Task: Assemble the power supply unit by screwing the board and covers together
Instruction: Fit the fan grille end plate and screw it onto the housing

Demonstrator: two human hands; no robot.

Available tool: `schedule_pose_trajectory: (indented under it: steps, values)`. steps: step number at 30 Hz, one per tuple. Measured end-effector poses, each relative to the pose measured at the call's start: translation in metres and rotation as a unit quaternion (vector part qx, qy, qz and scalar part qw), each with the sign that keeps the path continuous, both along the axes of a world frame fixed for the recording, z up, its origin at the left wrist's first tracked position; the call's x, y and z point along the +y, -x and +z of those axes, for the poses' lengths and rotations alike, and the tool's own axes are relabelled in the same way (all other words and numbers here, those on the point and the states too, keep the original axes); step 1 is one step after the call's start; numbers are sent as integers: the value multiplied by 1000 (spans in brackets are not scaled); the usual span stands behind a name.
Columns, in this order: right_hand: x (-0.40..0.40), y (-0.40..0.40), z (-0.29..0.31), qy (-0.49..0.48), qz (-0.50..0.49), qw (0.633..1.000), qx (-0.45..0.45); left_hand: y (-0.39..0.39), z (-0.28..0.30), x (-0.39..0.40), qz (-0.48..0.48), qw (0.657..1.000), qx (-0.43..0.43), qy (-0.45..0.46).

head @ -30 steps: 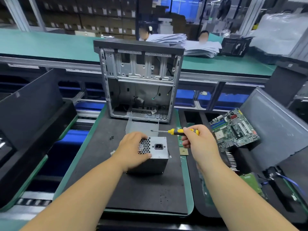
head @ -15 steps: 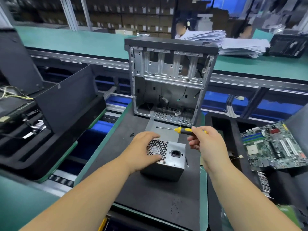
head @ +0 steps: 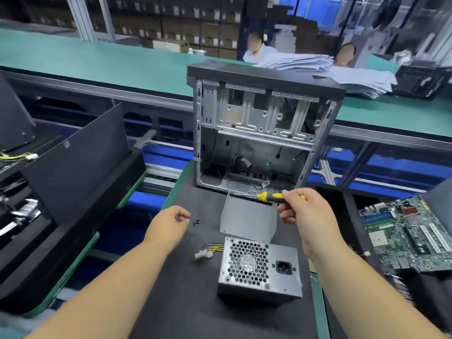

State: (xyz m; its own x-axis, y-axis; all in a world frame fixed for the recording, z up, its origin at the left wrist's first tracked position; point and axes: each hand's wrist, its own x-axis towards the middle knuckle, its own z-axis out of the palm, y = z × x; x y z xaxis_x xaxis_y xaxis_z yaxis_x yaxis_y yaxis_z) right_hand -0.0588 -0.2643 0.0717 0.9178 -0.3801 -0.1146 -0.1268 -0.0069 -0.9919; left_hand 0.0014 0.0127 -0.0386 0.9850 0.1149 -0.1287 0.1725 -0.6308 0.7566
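We see the power supply unit (head: pixel 260 267), a boxy grey steel case with a honeycomb fan grille and a black socket, sitting on the black foam mat (head: pixel 186 302), its yellow wires (head: pixel 210 250) trailing left. A flat sheet-metal cover (head: pixel 248 217) lies just behind it, before the open computer chassis (head: pixel 259 133). Our right hand (head: pixel 308 211) pinches a yellow-and-black screwdriver (head: pixel 267 196); our left hand (head: pixel 168 228) hovers loosely curled, holding nothing, near small black screws (head: pixel 195 222). A green motherboard (head: pixel 411 236) lies right. Green benches run behind. No writing is legible.
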Motion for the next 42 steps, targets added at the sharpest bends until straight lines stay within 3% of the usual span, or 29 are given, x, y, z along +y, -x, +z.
schedule_pose_trajectory:
  steps: [9,22,32,38,40,42]
  values:
    - [17,-30,-1,34,-22,999,23,-67,-40,-9,-47,991,77,-102]
    - [30,-50,-9,39,-16,998,39,-106,-52,-29,-170,932,127,-292]
    - [24,-45,-8,33,-17,999,29,-104,-57,-32,-183,918,117,-333]
    - [17,-36,-5,47,-20,999,16,-98,-43,-32,-160,931,65,-320]
    - [15,-34,-2,50,-25,998,9,-96,-34,-29,-113,966,42,-229]
    - [15,-33,1,44,-28,999,4,-92,-22,-27,-86,992,58,-76]
